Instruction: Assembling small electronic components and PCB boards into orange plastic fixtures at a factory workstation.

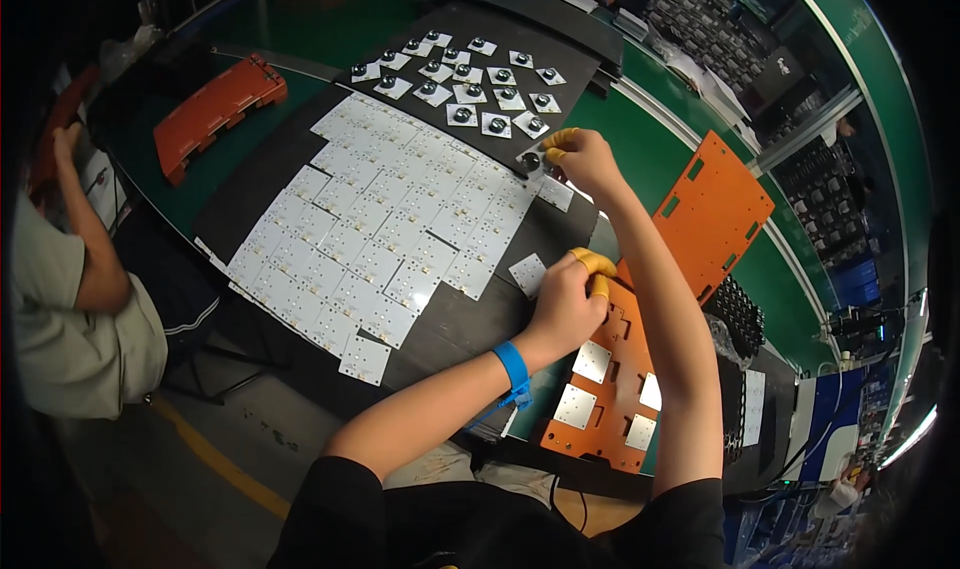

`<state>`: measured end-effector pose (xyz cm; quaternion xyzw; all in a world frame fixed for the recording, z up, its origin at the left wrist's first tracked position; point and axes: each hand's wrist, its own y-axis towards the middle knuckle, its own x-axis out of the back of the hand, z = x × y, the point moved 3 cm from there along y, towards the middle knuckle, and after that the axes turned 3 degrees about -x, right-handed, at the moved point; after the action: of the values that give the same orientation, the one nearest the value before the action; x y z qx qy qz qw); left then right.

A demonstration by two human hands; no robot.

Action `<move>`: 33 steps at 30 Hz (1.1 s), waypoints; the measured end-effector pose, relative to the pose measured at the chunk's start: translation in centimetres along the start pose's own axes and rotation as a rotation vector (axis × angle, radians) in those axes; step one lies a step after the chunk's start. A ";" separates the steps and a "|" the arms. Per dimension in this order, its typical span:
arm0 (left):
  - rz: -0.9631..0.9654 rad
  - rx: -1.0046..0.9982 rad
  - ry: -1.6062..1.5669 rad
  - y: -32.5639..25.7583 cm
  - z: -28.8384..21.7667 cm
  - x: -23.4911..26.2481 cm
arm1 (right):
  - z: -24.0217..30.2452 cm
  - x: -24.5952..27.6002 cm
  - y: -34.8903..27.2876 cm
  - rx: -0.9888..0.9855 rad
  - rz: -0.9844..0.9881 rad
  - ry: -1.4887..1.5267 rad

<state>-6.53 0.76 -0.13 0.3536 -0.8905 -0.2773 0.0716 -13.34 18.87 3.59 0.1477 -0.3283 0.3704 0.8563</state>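
So the landmark here is the big black mat point(470, 314) lying across the green bench point(300, 29); everything below is placed relative to that.

The left hand point(565, 304) sits at the mat's near right edge, blue wristband point(514, 369) on the wrist, fingers curled in with two yellow finger cots point(594, 264) showing. It's pressing down next to one loose white square board point(527, 274) that lies on the mat; I can't tell if it actually pinches the board or just touches it.

The right hand point(583, 159) is further up the mat's right edge, also with two yellow cots, fingertips closed on a small white board with a dark round lens point(531, 157).

In the middle of the mat there's a big sheet of plain white square boards point(385, 229) laid edge to edge, too many to count cleanly, somewhere around fifty. At the mat's far end I count roughly twenty lensed boards point(470, 81) in loose rows.

Orange fixture plates: three. One point(605, 389) just off the mat's near right corner, holding four white squares, one point(712, 209) further right of the mat, and one point(215, 109) off its left side.

Another person's arm point(95, 259) rests left of the mat.
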 end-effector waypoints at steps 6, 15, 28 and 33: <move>0.039 -0.036 0.054 -0.6 0.0 -0.5 | -0.6 -1.5 1.2 0.015 -0.113 -0.105; 0.089 -0.092 0.048 -0.5 -0.6 -0.7 | 1.0 -2.3 -1.2 0.318 -0.048 -0.270; 0.071 -0.080 0.087 -0.5 -0.6 -0.3 | 1.5 -3.6 -1.0 0.387 -0.046 -0.508; 0.053 -0.059 0.102 -0.7 0.1 -0.3 | 1.0 -3.6 -0.2 0.381 -0.060 -0.512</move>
<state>-5.96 0.62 -0.58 0.3415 -0.8861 -0.2829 0.1347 -15.46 16.27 1.86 0.4033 -0.4533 0.3506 0.7134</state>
